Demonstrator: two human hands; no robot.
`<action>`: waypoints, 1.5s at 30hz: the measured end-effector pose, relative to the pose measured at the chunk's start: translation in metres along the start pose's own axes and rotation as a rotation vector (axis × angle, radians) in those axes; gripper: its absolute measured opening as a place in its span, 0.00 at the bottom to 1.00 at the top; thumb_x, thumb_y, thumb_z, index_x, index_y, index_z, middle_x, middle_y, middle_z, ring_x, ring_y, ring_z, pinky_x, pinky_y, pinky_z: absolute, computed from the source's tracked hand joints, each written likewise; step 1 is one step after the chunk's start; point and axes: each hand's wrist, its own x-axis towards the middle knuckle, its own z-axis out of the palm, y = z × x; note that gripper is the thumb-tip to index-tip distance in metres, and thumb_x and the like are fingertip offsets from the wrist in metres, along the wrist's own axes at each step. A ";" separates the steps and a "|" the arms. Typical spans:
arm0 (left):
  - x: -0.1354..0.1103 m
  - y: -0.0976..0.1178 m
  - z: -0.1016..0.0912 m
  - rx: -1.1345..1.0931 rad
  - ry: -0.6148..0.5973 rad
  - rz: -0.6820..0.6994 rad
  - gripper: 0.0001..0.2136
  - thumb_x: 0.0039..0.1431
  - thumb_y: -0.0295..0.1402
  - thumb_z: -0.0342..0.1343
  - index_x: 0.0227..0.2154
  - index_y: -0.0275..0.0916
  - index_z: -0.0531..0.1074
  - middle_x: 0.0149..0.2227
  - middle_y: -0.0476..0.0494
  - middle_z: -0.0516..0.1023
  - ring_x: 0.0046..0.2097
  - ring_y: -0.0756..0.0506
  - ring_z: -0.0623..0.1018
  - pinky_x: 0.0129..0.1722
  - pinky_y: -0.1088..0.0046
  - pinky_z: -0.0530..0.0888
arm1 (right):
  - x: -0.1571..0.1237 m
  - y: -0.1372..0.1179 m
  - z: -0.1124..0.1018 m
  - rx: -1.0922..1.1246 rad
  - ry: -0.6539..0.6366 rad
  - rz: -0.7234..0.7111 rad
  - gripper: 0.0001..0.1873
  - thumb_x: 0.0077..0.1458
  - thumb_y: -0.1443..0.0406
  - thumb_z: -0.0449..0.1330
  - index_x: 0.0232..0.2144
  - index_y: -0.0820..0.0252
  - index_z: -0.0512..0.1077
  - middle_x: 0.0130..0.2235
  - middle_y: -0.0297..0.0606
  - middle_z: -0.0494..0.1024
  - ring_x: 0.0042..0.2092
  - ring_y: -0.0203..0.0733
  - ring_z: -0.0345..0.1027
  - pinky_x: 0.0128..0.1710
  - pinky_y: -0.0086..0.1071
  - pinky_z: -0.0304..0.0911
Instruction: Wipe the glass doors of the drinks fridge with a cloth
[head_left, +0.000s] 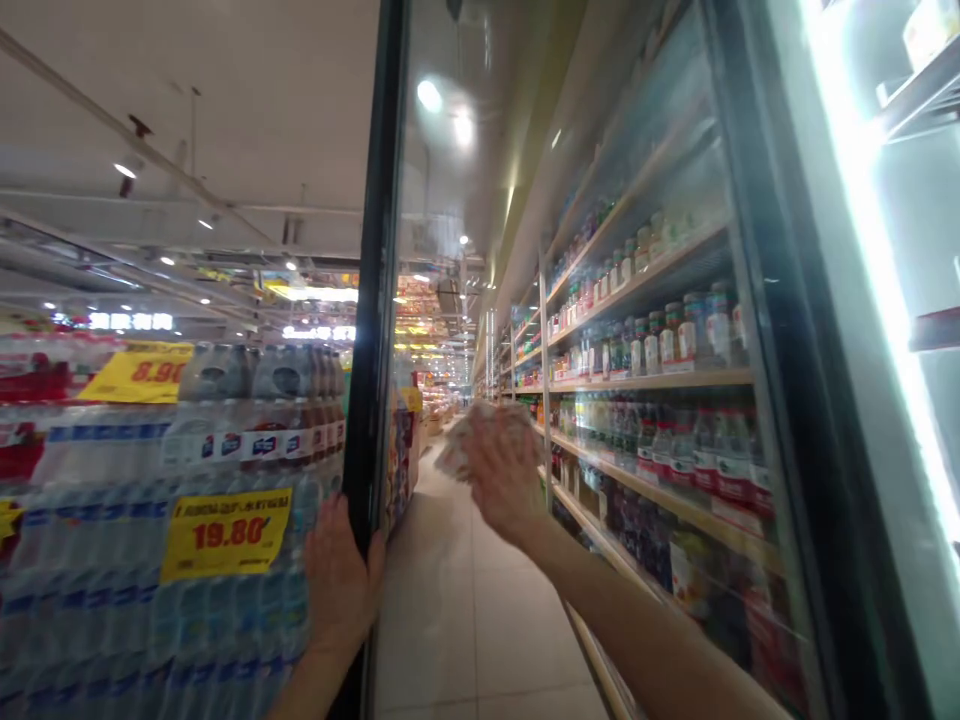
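A glass cooler door (442,620) with a dark frame (373,300) stands swung out in front of me. Against the middle of its pane, my right hand (506,475) presses a pale, crumpled cloth (457,445); motion blurs both. The fingers lie over the cloth, partly spread. My left hand (341,570) is at the door's left frame edge, fingers pointing up and the thumb on the near side of the frame. How firmly it grips the edge is hard to make out.
To the left rise stacked packs of bottled water (90,560) with yellow price signs (229,535). Shelves of bottled drinks (675,335) show in the glass at right. A bright light strip (862,200) and cooler racks (922,95) stand at far right. Pale tiled floor shows through the pane.
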 end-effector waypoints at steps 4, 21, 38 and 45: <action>0.013 0.028 0.002 0.047 0.066 0.006 0.28 0.57 0.38 0.47 0.59 0.32 0.53 0.64 0.25 0.46 0.64 0.30 0.50 0.57 0.43 0.56 | 0.038 0.040 -0.019 -0.034 0.016 -0.067 0.26 0.58 0.63 0.45 0.59 0.52 0.55 0.66 0.33 0.44 0.66 0.49 0.31 0.59 0.57 0.38; 0.079 0.130 0.045 -0.030 0.037 0.178 0.27 0.62 0.41 0.39 0.60 0.31 0.51 0.63 0.29 0.51 0.65 0.35 0.48 0.60 0.48 0.49 | -0.008 0.220 -0.108 -0.303 0.366 0.845 0.29 0.60 0.59 0.38 0.60 0.65 0.54 0.64 0.53 0.48 0.63 0.59 0.42 0.55 0.59 0.45; 0.080 0.112 0.042 0.006 0.030 0.264 0.27 0.61 0.41 0.40 0.58 0.29 0.55 0.62 0.28 0.54 0.64 0.34 0.52 0.59 0.48 0.52 | 0.076 0.164 -0.089 -0.257 0.024 -0.011 0.25 0.58 0.59 0.46 0.59 0.50 0.57 0.66 0.33 0.46 0.65 0.49 0.36 0.60 0.52 0.40; 0.121 0.104 0.041 -0.024 0.042 0.292 0.25 0.60 0.40 0.42 0.57 0.30 0.58 0.62 0.28 0.55 0.64 0.35 0.53 0.59 0.49 0.53 | 0.078 0.171 -0.086 -0.271 0.326 0.552 0.27 0.59 0.61 0.44 0.59 0.61 0.55 0.65 0.46 0.48 0.64 0.59 0.39 0.56 0.59 0.43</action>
